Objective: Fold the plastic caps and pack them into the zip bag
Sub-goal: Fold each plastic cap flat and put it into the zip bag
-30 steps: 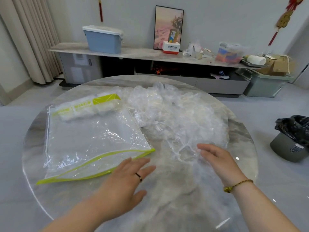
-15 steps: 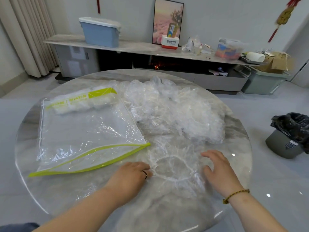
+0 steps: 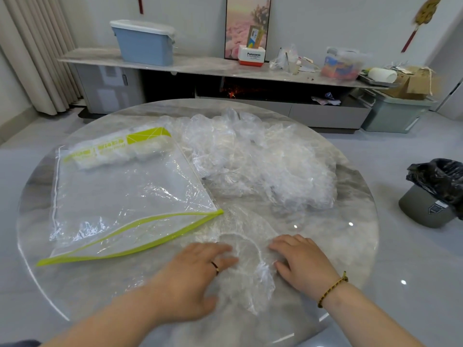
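Observation:
One clear plastic cap (image 3: 248,256) lies spread flat on the round marble table (image 3: 350,259), its white elastic ring showing. My left hand (image 3: 198,269) presses flat on the cap's left side, fingers straight. My right hand (image 3: 300,261) rests flat on its right side. A clear zip bag (image 3: 125,196) with a lime-green zipper edge lies to the left, its mouth gaping toward me, with several folded caps (image 3: 120,154) packed at its far end. A loose pile of plastic caps (image 3: 255,161) sits behind the spread cap.
A grey bin with a black liner (image 3: 436,191) stands on the floor at the right. Behind the table runs a low cabinet (image 3: 200,68) with a blue box (image 3: 145,43) and clutter. Curtains hang at the far left.
One cap was pulled from the pile toward me and spread on the table. Both hands came closer together and nearer to me, flattening it.

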A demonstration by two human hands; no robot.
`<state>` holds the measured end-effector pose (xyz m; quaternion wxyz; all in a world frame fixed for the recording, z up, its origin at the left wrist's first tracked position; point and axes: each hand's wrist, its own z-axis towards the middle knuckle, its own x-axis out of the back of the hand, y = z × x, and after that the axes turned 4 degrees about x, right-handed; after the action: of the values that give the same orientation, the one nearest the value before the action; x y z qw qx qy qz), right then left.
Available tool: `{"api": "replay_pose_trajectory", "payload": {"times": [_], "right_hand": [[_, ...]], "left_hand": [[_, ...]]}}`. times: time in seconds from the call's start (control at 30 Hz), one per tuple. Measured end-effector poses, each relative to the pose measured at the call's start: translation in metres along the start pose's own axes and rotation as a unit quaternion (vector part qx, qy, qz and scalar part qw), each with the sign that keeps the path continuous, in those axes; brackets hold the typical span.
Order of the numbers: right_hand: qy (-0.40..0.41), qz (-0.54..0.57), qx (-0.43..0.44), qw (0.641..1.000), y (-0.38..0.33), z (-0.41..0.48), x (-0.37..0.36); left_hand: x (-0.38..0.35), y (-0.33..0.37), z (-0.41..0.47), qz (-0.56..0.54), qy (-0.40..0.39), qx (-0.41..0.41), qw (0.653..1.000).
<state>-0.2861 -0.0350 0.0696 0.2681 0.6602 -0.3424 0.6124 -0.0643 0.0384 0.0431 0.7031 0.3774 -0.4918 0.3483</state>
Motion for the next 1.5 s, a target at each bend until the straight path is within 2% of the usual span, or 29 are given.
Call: {"api": "replay_pose_trajectory", "payload": {"times": [0.13,0.2,0.3,0.37,0.47,0.5,0.57,0.63,0.73,0.8,0.87,0.9,0.97,1.03,1.1,1.17,1.23,1.27,1.33,1.5], "right_hand": [[0.021,0.03,0.004,0.999,-0.006,-0.001,-0.004],[0.036,0.062,-0.008,0.997,-0.008,-0.002,-0.004],[0.035,0.125,0.041,0.991,-0.01,-0.004,-0.004],[0.0,0.121,0.072,0.99,-0.01,-0.009,-0.003],[-0.009,0.099,0.086,0.991,-0.009,-0.012,-0.009],[0.004,0.085,0.096,0.992,-0.01,-0.011,-0.013],[0.08,0.054,0.134,0.986,-0.01,-0.007,-0.026],[0.125,0.082,0.143,0.978,-0.01,-0.004,-0.033],[0.115,0.099,0.132,0.98,-0.003,-0.004,-0.026],[0.087,0.101,0.12,0.984,0.002,-0.007,-0.015],[0.044,0.159,0.09,0.982,0.005,-0.013,-0.012],[0.03,0.22,0.067,0.973,0.005,-0.016,-0.012],[0.067,0.306,0.029,0.949,-0.004,-0.016,-0.013],[0.126,0.329,0.01,0.936,-0.018,-0.012,-0.015],[0.164,0.388,-0.023,0.907,-0.032,-0.007,-0.019],[0.191,0.469,-0.093,0.857,-0.041,-0.001,-0.02],[0.192,0.543,-0.167,0.8,-0.048,0.005,-0.021],[0.181,0.561,-0.196,0.784,-0.05,0.008,-0.022],[0.159,0.54,-0.216,0.798,-0.049,0.009,-0.025],[0.121,0.426,-0.19,0.876,-0.046,0.01,-0.023]], "left_hand": [[-0.011,0.028,-0.005,0.015,-0.008,0.012,1.0],[-0.019,0.029,-0.004,0.01,0.025,0.032,0.999],[-0.022,0.019,0.001,-0.018,0.052,0.082,0.995],[-0.022,0.008,0.0,-0.035,0.064,0.103,0.992],[-0.023,-0.006,-0.004,-0.151,0.034,0.144,0.977],[-0.023,-0.009,-0.008,-0.204,0.0,0.157,0.966],[-0.023,-0.012,-0.015,-0.248,-0.034,0.149,0.957],[-0.02,-0.011,-0.019,-0.239,-0.018,0.105,0.965],[-0.018,-0.013,-0.028,-0.153,0.034,0.031,0.987],[-0.015,-0.013,-0.034,-0.121,0.029,0.04,0.991],[-0.013,-0.007,-0.037,-0.157,0.04,0.098,0.982],[-0.011,-0.004,-0.037,-0.21,0.047,0.153,0.964],[-0.008,0.005,-0.033,-0.301,0.073,0.259,0.915],[-0.005,0.009,-0.025,-0.313,0.101,0.325,0.886],[-0.004,0.008,-0.021,-0.295,0.112,0.371,0.873],[-0.005,0.004,-0.018,-0.29,0.108,0.411,0.858],[-0.005,0.001,-0.016,-0.283,0.1,0.435,0.849],[-0.004,-0.001,-0.015,-0.273,0.093,0.44,0.85],[-0.004,-0.003,-0.013,-0.248,0.079,0.455,0.852],[0.007,-0.005,-0.007,-0.211,0.064,0.485,0.846]]}}
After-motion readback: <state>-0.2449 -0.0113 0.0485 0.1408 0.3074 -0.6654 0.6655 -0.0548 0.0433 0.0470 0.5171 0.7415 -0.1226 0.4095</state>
